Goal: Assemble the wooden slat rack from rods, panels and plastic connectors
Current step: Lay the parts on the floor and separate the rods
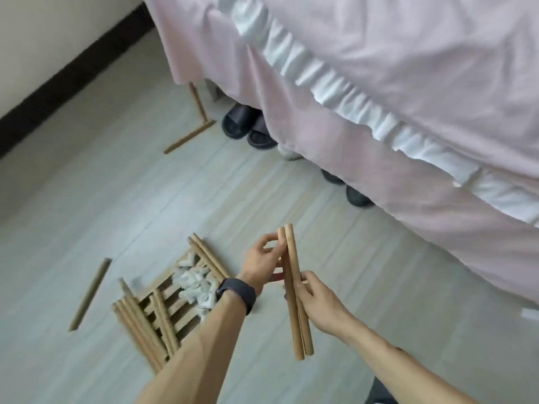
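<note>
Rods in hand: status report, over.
Left hand pinches two rods near top, right hand grips them mid-length. Connectors heaped on slat panel. Nothing blocking.

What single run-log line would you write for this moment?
left hand: pinches upper end of two rods | right hand: grips same rods lower | floor: slat panels, white connectors, loose rods

No text, label, brand, number or sign could be read anywhere. The held wooden rods (295, 310) looked plain as far as the blur allowed; the dark wristband (237, 293) showed no legible marking
</note>
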Tool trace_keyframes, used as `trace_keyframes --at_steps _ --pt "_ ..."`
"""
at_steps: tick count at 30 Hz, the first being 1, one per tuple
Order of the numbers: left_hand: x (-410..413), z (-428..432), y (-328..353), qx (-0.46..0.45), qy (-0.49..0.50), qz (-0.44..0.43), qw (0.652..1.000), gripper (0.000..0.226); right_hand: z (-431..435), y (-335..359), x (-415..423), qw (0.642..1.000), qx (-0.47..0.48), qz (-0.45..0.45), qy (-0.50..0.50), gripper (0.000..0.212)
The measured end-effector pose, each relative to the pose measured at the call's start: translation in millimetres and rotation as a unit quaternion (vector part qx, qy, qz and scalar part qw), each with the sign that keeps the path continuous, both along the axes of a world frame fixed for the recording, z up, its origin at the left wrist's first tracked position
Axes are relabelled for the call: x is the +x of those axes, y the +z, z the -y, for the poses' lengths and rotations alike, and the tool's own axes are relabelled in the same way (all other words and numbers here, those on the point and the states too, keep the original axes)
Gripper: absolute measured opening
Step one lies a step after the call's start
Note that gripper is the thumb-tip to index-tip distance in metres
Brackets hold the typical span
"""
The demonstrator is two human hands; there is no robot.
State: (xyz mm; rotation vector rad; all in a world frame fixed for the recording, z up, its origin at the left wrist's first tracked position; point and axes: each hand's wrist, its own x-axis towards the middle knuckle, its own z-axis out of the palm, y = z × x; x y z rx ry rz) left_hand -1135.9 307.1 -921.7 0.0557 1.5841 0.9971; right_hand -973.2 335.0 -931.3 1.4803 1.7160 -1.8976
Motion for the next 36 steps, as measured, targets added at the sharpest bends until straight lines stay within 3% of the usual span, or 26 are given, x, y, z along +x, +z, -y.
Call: trace_keyframes --at_steps 5,10,14,19,23,26,33,36 --pt "-99.3 66.4 95.7 0.024 0.097 -0.015 0.995 0.016 35.5 102.0 -110.4 0.997 0.004 0.003 0.08 0.024" --pt "-195.0 104.5 169.0 0.025 0.139 -0.001 0.99 0.026 50.0 179.4 -220.3 0.988 0.009 -0.028 0.15 0.021" --pt "-258.8 103.7 197.3 0.022 0.162 -0.034 0.986 0.016 37.7 202.5 -300.9 0.98 -0.014 -0.03 0.198 0.025" --pt "-351.2 58.7 197.9 0.004 0.187 -0.113 0.976 0.015 -39.7 177.0 -398.1 0.959 -0.006 0.037 0.282 0.028" --pt "-451.7 -8.6 139.3 -0.028 0.14 -0.221 0.965 0.013 -153.9 89.5 -504.4 0.95 0.071 0.083 0.292 0.032" --pt "-507.8 -66.3 56.0 -0.098 0.031 -0.289 0.952 0.018 -240.7 7.1 -569.5 0.923 0.149 0.148 0.323 0.047" --pt "-543.3 -163.3 -157.1 -0.234 -0.21 -0.284 0.906 0.038 -343.2 -175.9 -649.3 0.878 0.215 0.199 0.379 0.056" --pt "-546.9 -185.4 -222.6 -0.263 -0.255 -0.315 0.876 0.05 -359.2 -234.6 -680.2 0.872 0.245 0.203 0.371 0.063"
